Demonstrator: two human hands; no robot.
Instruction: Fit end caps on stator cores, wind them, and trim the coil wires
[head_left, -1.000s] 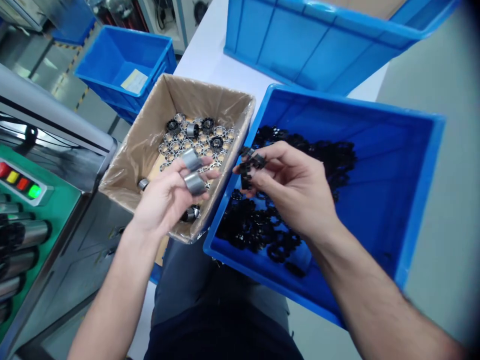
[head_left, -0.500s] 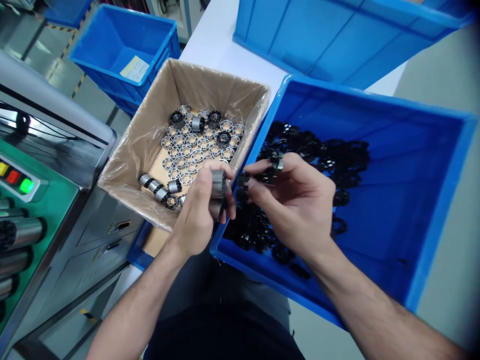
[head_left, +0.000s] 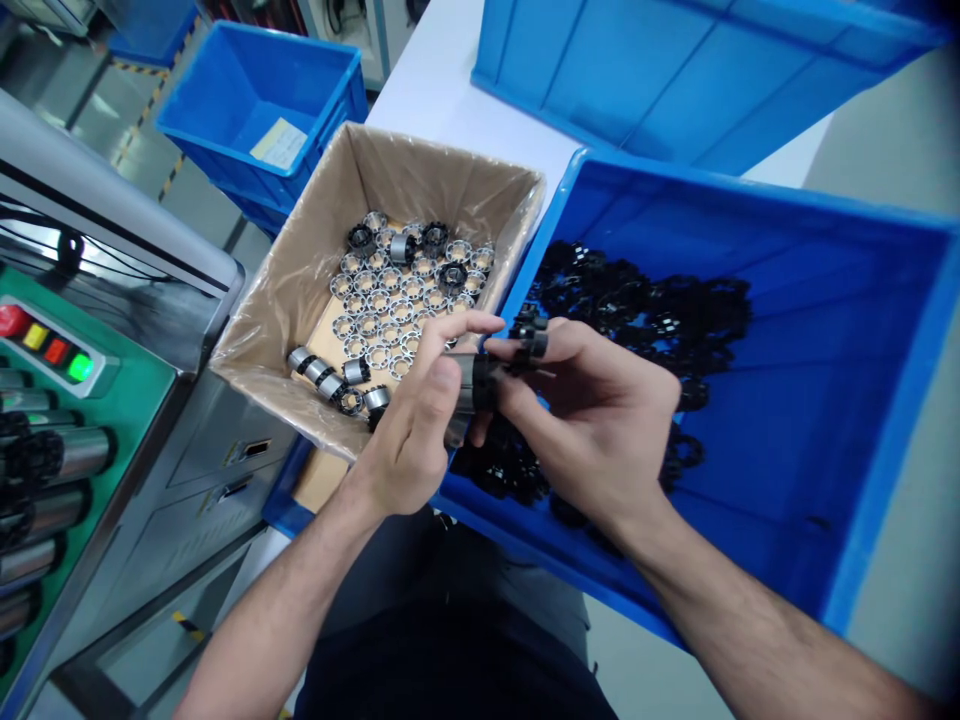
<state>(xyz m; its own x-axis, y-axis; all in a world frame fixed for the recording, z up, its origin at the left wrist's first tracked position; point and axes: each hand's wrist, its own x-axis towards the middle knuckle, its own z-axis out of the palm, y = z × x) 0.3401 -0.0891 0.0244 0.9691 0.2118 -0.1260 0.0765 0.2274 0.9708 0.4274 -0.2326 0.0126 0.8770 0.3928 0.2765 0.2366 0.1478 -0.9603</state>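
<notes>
My left hand (head_left: 409,435) grips a grey metal stator core (head_left: 466,380), with the thumb along its side and the index finger raised above it. A second metal cylinder (head_left: 454,432) shows partly below, in the same hand. On the right end of the upper core sits a black plastic end ring (head_left: 485,384), where the fingertips of my right hand (head_left: 611,425) touch it. Further black toothed rings (head_left: 529,335) are held in the curled fingers of that hand. Both hands are over the border between the lined carton (head_left: 281,290) and the blue bin (head_left: 750,590).
Metal ring-shaped cores (head_left: 390,305) stand in the carton, several with black ends. Loose black rings (head_left: 697,310) lie heaped in the bin. Another blue bin (head_left: 637,90) stands behind. At left, a machine has a green top (head_left: 135,390) with metal cylinders (head_left: 79,452).
My right hand has brought a black ring from beside the core onto its right end. My left index finger has lifted and straightened. The view has shifted slightly.
</notes>
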